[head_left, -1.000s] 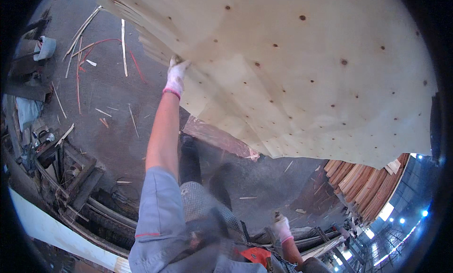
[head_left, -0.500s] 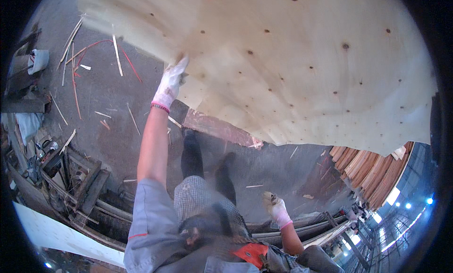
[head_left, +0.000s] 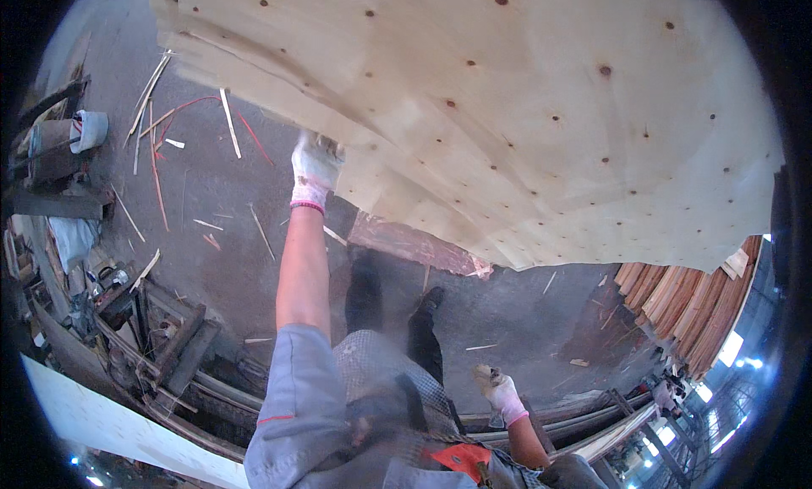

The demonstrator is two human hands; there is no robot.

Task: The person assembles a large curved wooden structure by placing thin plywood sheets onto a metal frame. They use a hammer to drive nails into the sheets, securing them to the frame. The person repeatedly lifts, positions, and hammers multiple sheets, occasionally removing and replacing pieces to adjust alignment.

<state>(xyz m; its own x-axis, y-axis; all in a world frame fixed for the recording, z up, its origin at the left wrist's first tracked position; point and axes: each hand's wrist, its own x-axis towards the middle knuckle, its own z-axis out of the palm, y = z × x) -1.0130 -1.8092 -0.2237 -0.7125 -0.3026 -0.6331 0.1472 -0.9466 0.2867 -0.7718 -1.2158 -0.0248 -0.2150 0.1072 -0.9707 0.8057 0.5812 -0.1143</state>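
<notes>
A wide, thin pale wood veneer sheet [head_left: 541, 117] dotted with dark knots spans the upper part of the view. At its near left edge is my left hand [head_left: 317, 169], in a white glove with a pink cuff. Its blurred fingers are closed on that edge, and folds run across the sheet from there. Low on the right, away from the sheet, my right hand [head_left: 499, 392] wears a similar glove with soiled fingertips. Its fingers are curled in; a small greyish thing shows below them, too unclear to name.
Under the sheet's near edge lies a reddish board [head_left: 414, 242]. Stacked reddish-brown veneer [head_left: 689, 307] stands at the right. Wood strips [head_left: 230, 123] and a red cord [head_left: 254, 138] litter the floor at left. A timber frame [head_left: 173, 345] sits lower left, beside another pale sheet [head_left: 110, 425].
My left hand has drawn back a little toward me along with the sheet's edge, and folds have formed there. My right hand stays low and curled. The whole view has shifted slightly.
</notes>
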